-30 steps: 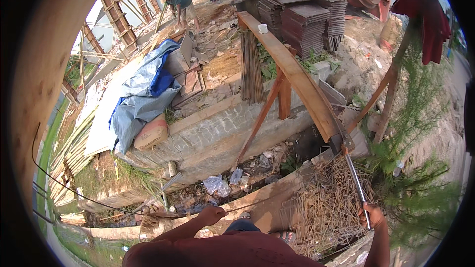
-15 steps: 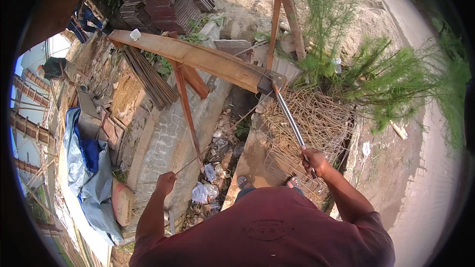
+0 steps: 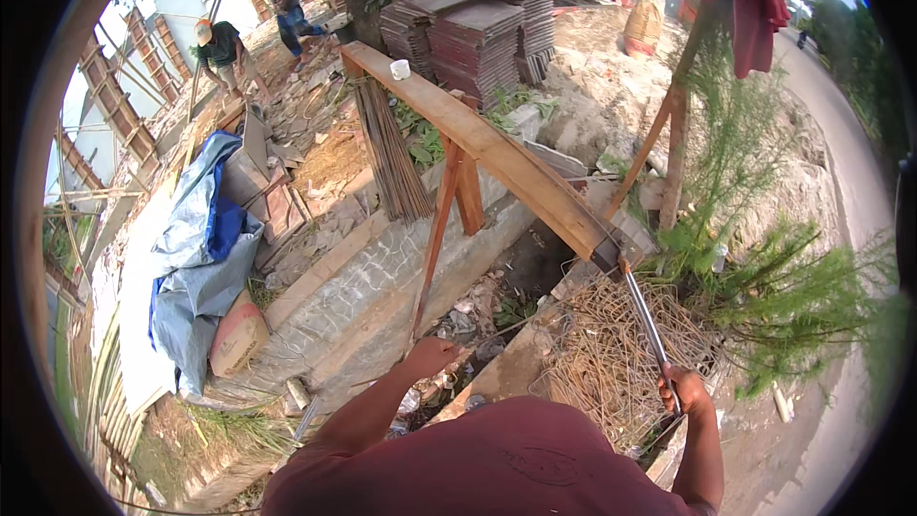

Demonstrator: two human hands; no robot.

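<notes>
My left hand (image 3: 432, 357) is closed round a thin steel rod (image 3: 516, 327), which sticks out behind my fist and runs toward the bench end. In my right hand (image 3: 686, 390) is the lower end of a long metal lever (image 3: 647, 320). The lever's upper end meets a dark metal block (image 3: 606, 254) at the near end of a wooden beam bench (image 3: 497, 148). How the rod sits at the block is too small to tell. A tangled pile of bent steel rods (image 3: 621, 354) lies below the lever.
A bundle of straight rods (image 3: 392, 148) leans under the bench beside a litter-strewn ditch. Blue-grey tarpaulin (image 3: 196, 263) and a bag (image 3: 239, 334) lie left. Stacked tiles (image 3: 478, 33) stand behind. Leafy green branches (image 3: 793, 296) spread right. Two people work at far left.
The view has swung left and up, so the scene sits farther right and lower. My left hand is closer to the bench end, with rod now showing behind it. My right hand keeps the lever.
</notes>
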